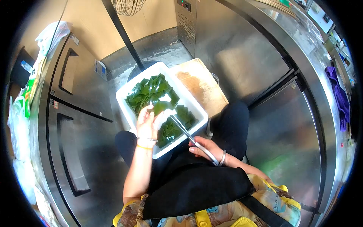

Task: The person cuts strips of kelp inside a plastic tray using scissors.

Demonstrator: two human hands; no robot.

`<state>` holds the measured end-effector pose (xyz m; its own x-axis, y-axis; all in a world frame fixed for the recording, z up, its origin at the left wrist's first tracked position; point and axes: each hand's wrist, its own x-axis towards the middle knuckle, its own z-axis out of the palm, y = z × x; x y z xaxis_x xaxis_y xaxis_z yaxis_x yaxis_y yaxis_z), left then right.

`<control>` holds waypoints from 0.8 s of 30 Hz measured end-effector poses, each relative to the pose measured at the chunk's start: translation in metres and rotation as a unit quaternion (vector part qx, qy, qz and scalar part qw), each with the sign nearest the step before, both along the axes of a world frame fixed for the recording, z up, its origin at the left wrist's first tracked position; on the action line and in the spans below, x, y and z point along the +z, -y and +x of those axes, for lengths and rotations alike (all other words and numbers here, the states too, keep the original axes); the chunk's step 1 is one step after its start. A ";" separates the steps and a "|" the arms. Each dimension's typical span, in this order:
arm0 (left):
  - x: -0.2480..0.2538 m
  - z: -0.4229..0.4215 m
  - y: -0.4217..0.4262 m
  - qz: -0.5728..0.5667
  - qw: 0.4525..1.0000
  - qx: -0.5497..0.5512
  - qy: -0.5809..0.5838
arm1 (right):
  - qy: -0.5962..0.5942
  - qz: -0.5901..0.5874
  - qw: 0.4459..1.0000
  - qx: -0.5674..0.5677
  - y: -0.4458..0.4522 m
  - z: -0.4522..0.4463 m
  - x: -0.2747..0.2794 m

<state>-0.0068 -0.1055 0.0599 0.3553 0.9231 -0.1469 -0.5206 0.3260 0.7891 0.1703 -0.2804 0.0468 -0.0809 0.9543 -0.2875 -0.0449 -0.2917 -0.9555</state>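
Dark green, glossy leaf-like pieces [153, 89] fill a white rectangular tub [200, 109] between my knees. Over the tub, my left hand [146, 121] has its fingers closed on a green piece, with something white and blurred beside the fingertips. Long metal tongs or scissors [184, 130] are in my right hand [204, 148], just past the tub's near right edge. Their far end reaches the white patch near my left fingers; whether it touches is unclear.
A wooden board [198, 85] with a wet brown patch lies behind the tub. Steel cabinets [81, 113] stand on the left and more steel doors [242, 49] on the right. A dark pole [123, 32] rises behind the tub. A purple cloth [337, 94] hangs at far right.
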 end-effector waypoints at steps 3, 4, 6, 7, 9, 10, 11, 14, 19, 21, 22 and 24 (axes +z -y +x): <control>0.001 0.012 0.020 0.025 0.999 0.018 0.013 | 0.008 -0.056 0.998 0.009 -0.008 -0.002 0.010; -0.002 0.013 0.026 0.035 0.999 0.006 0.013 | 0.000 -0.037 0.999 -0.006 -0.011 -0.004 0.007; -0.001 0.017 0.037 0.061 0.998 -0.027 0.002 | -0.001 -0.030 0.999 -0.028 -0.016 -0.006 0.005; -0.007 0.017 0.041 0.069 0.997 -0.031 -0.004 | -0.001 -0.023 0.999 -0.047 -0.018 -0.006 0.005; -0.015 0.015 0.045 0.078 0.995 -0.063 -0.002 | 0.003 -0.026 0.998 -0.061 -0.019 -0.006 0.009; -0.017 0.014 0.046 0.091 0.993 -0.071 0.004 | 0.023 -0.024 0.998 -0.058 -0.018 -0.005 0.010; -0.020 0.012 0.046 0.090 0.993 -0.071 0.004 | 0.043 -0.022 0.997 -0.055 -0.018 -0.005 0.010; -0.021 0.010 0.048 0.093 0.994 -0.055 -0.023 | 0.098 -0.004 0.994 -0.040 -0.015 -0.004 0.004; -0.021 0.010 0.050 0.103 0.991 -0.083 -0.029 | 0.122 0.014 0.992 -0.041 -0.012 -0.005 -0.001; -0.021 0.010 0.050 0.102 0.991 -0.088 -0.024 | 0.115 0.015 0.992 -0.051 -0.011 -0.005 -0.001; -0.021 0.010 0.050 0.102 0.990 -0.091 -0.019 | 0.114 0.014 0.992 -0.052 -0.010 -0.005 -0.002; -0.023 0.009 0.050 0.101 0.990 -0.096 -0.019 | 0.091 0.009 0.994 -0.057 -0.008 -0.004 -0.005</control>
<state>0.0022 -0.1559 0.0370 0.5252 0.8508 0.0171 -0.4337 0.2503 0.8656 0.1658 -0.2721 0.0414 0.0800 0.9595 -0.2702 0.0969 -0.2773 -0.9559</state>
